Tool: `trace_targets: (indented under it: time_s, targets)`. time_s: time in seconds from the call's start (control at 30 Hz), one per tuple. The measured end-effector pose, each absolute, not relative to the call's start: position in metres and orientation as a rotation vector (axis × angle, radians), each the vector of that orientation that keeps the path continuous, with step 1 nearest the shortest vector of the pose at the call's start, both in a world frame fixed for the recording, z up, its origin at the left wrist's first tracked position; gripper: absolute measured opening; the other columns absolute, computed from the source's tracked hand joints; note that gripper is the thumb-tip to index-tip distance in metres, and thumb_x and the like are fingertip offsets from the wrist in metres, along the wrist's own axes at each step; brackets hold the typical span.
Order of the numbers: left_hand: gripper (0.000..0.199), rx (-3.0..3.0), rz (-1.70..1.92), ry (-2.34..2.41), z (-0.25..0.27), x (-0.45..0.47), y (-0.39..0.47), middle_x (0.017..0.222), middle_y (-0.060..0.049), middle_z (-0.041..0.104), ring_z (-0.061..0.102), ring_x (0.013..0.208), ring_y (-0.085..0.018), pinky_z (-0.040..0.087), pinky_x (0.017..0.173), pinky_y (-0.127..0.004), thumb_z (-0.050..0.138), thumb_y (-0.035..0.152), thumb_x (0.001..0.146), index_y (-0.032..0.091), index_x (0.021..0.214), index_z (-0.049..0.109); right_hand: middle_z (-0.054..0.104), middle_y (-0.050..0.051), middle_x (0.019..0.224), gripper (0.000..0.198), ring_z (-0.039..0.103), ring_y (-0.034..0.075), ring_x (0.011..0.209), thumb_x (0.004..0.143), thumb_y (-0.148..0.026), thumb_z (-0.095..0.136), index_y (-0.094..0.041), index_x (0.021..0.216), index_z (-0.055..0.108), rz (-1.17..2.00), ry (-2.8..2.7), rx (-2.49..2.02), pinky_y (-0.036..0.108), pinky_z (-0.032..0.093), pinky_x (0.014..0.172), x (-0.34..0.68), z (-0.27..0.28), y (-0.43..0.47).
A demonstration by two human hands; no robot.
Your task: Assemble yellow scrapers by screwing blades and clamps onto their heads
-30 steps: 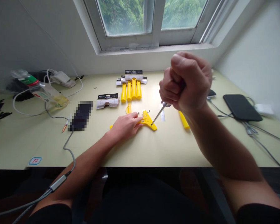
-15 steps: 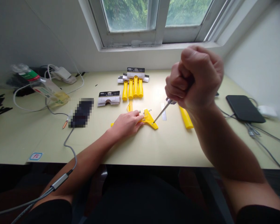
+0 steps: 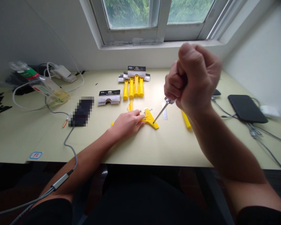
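Observation:
My right hand [image 3: 194, 76] is wrapped in a fist round the handle of a screwdriver [image 3: 161, 112]. Its shaft slants down and left, and the tip meets the wide head of a yellow plastic scraper [image 3: 151, 118] lying on the table. My left hand [image 3: 128, 123] is closed over the scraper's handle, pressing it to the tabletop; the handle's end shows past the wrist. Small screws or nuts [image 3: 150, 109] lie just behind the scraper head. A flat metal blade [image 3: 165, 113] is to its right, and a small yellow piece [image 3: 130, 105] sits behind my left hand.
Several yellow tubes [image 3: 136, 87] with black-and-white cards stand at the back, another card [image 3: 109, 97] left of them. A yellow tube [image 3: 186, 119] lies partly behind my right forearm. Phones [image 3: 81, 112], a black device [image 3: 247, 108], cables and a bottle [image 3: 46, 87] occupy the sides.
My right fist has shifted slightly to the left and turned a little on the screwdriver. The tip stays on the scraper head, and my left hand keeps its place.

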State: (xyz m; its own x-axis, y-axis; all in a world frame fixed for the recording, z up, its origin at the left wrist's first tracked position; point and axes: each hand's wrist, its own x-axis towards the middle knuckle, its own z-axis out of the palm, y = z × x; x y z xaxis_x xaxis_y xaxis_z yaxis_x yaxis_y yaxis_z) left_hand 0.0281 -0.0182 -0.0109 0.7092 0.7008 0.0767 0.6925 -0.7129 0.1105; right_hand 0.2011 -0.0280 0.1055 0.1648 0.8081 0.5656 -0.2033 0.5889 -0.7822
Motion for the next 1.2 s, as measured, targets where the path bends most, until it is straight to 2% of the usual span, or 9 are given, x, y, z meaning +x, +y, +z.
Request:
trace_targets:
  time_s: [0.1, 0.27, 0.37, 0.47, 0.6, 0.73, 0.9, 1.07, 1.2]
  targets:
    - [0.03, 2.833, 0.161, 1.168, -0.01, 0.028, -0.018, 0.101, -0.005, 0.063, 0.061, 0.077, -0.018, 0.041, 0.059, -0.028, 0.049, 0.038, 0.097, 0.026, 0.119, 0.063, 0.035, -0.009, 0.043, 0.04, 0.028, 0.007, 0.031, 0.087, -0.035, 0.064, -0.025, 0.06, 0.036, 0.652, -1.08, -0.681, 0.029, 0.018, 0.031, 0.193, 0.107, -0.034]
    - [0.031, 2.812, 0.158, 1.185, -0.011, 0.028, -0.017, 0.102, -0.005, 0.063, 0.061, 0.079, -0.018, 0.043, 0.062, -0.028, 0.05, 0.037, 0.096, 0.026, 0.122, 0.062, 0.042, -0.007, 0.045, 0.045, 0.038, 0.01, 0.037, 0.081, -0.049, 0.071, -0.025, 0.062, 0.037, 0.78, -1.257, -0.704, 0.028, 0.03, 0.037, 0.203, 0.108, -0.037]
    - [0.032, 2.814, 0.175, 1.181, -0.012, 0.028, -0.017, 0.102, -0.005, 0.062, 0.061, 0.079, -0.018, 0.044, 0.063, -0.029, 0.05, 0.037, 0.096, 0.026, 0.123, 0.062, 0.037, -0.009, 0.044, 0.045, 0.03, 0.007, 0.033, 0.081, -0.047, 0.07, -0.024, 0.061, 0.037, 0.842, -1.323, -0.6, 0.026, 0.026, 0.035, 0.206, 0.106, -0.036]
    - [0.032, 2.828, 0.177, 1.185, -0.012, 0.027, -0.017, 0.101, -0.005, 0.062, 0.061, 0.078, -0.018, 0.043, 0.061, -0.029, 0.049, 0.038, 0.097, 0.025, 0.123, 0.062, 0.03, -0.011, 0.044, 0.042, 0.022, 0.005, 0.031, 0.087, -0.038, 0.064, -0.024, 0.06, 0.035, 0.795, -1.28, -0.528, 0.025, 0.02, 0.033, 0.2, 0.104, -0.037]
    - [0.032, 2.853, 0.162, 1.184, -0.012, 0.026, -0.016, 0.099, -0.005, 0.063, 0.061, 0.077, -0.019, 0.041, 0.059, -0.028, 0.047, 0.038, 0.097, 0.025, 0.122, 0.063, 0.035, -0.009, 0.045, 0.042, 0.035, 0.009, 0.037, 0.09, -0.04, 0.061, -0.024, 0.062, 0.035, 0.609, -1.251, -0.674, 0.027, 0.027, 0.04, 0.193, 0.104, -0.037]
    - [0.031, 2.845, 0.161, 1.195, -0.012, 0.026, -0.016, 0.1, -0.005, 0.063, 0.061, 0.077, -0.018, 0.041, 0.059, -0.028, 0.049, 0.038, 0.097, 0.025, 0.121, 0.063, 0.045, -0.003, 0.055, 0.042, 0.044, 0.011, 0.052, 0.096, -0.049, 0.047, -0.023, 0.064, 0.041, 0.271, -1.464, -0.95, 0.03, 0.032, 0.056, 0.201, 0.111, -0.037]
    - [0.031, 2.83, 0.161, 1.197, -0.012, 0.026, -0.017, 0.101, -0.006, 0.063, 0.06, 0.077, -0.018, 0.041, 0.06, -0.028, 0.048, 0.038, 0.097, 0.025, 0.121, 0.063, 0.038, -0.003, 0.058, 0.041, 0.033, 0.012, 0.054, 0.096, -0.051, 0.045, -0.023, 0.067, 0.039, -0.265, -1.773, -1.372, 0.032, 0.024, 0.062, 0.232, 0.125, -0.039]
    - [0.031, 2.829, 0.159, 1.192, -0.012, 0.025, -0.016, 0.1, -0.006, 0.062, 0.061, 0.078, -0.018, 0.041, 0.06, -0.028, 0.046, 0.039, 0.097, 0.025, 0.118, 0.064, 0.033, -0.004, 0.055, 0.032, 0.029, 0.012, 0.051, 0.093, -0.036, 0.049, -0.023, 0.065, 0.038, -0.338, -1.838, -1.344, 0.033, 0.029, 0.062, 0.251, 0.131, -0.033]
    - [0.029, 2.838, 0.153, 1.191, -0.011, 0.026, -0.016, 0.1, -0.005, 0.062, 0.061, 0.076, -0.018, 0.04, 0.058, -0.028, 0.046, 0.04, 0.097, 0.025, 0.112, 0.065, 0.027, -0.005, 0.054, 0.036, 0.023, 0.009, 0.05, 0.091, -0.026, 0.049, -0.023, 0.06, 0.029, -0.445, -1.796, -1.309, 0.031, 0.029, 0.06, 0.252, 0.129, -0.028]
